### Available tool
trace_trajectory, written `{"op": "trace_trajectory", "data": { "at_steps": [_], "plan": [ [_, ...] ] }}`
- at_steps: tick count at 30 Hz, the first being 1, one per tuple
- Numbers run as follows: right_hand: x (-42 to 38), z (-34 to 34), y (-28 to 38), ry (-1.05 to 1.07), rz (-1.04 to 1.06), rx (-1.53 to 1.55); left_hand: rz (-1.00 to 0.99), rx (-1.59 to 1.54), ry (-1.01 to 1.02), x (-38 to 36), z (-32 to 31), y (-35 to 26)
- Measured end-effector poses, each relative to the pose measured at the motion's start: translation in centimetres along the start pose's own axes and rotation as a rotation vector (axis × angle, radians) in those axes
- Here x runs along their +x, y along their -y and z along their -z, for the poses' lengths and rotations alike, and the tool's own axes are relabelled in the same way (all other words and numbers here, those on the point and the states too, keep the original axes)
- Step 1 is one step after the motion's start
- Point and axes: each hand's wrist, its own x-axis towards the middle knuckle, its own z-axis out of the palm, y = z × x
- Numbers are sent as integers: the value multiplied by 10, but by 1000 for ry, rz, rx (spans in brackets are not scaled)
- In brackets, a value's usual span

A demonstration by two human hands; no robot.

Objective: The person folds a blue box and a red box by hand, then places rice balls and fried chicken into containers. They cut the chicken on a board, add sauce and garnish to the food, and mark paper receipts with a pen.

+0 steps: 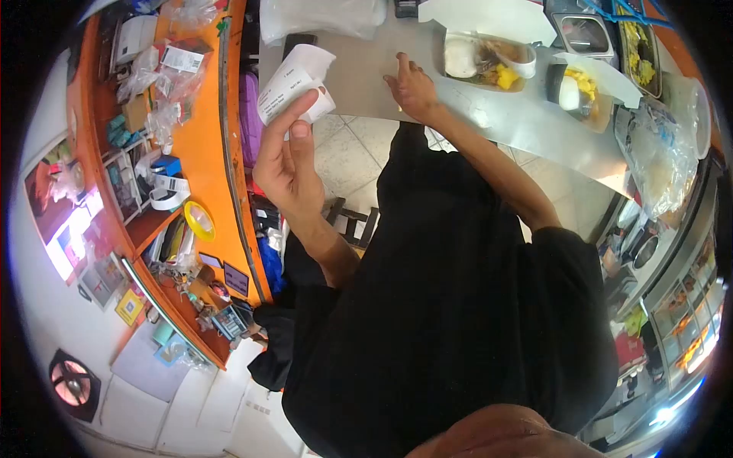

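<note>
My left hand (294,156) pinches a curled, printed paper receipt (286,82) between thumb and fingers, raised at the left of the steel table. The printed side faces up toward me. At the table's near edge, my right hand (413,90) rests with its fingers apart and nothing in them. To the right of that hand is an open takeaway box (460,57) with white and yellow food in it. A second open food box (569,95), also holding something white and yellow, lies farther right.
Metal food trays (583,35) stand at the back right of the steel table (359,57). Clear plastic bags (663,156) bulge over its right end. On the left, an orange counter (200,145) carries wrapped packages and a yellow tape roll (200,221). A dark phone-like object (299,43) lies behind the receipt.
</note>
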Motion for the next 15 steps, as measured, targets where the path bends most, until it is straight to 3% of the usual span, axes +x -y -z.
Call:
{"op": "trace_trajectory", "data": {
  "at_steps": [3,7,9,11,12,13,14,15],
  "plan": [
    [4,-38,-9,63,-164,-150,40,-44,30,4,11,0],
    [-13,-38,-21,-14,-105,4,-13,-330,32,14,1,4],
    [-21,-32,-25,-72,-96,60,-22,-330,124,22,2,11],
    [-46,11,-3,36,-89,483,-50,-459,184,25,-2,10],
    [-56,5,-9,-97,-49,801,-48,-454,228,27,-2,10],
    [-65,40,9,81,-415,1023,-50,-452,228,29,-1,11],
    [-74,64,9,165,-427,1256,-66,-439,280,32,-2,12],
    [-80,83,19,160,-425,1256,-83,-426,334,34,-3,12]
  ]
}}
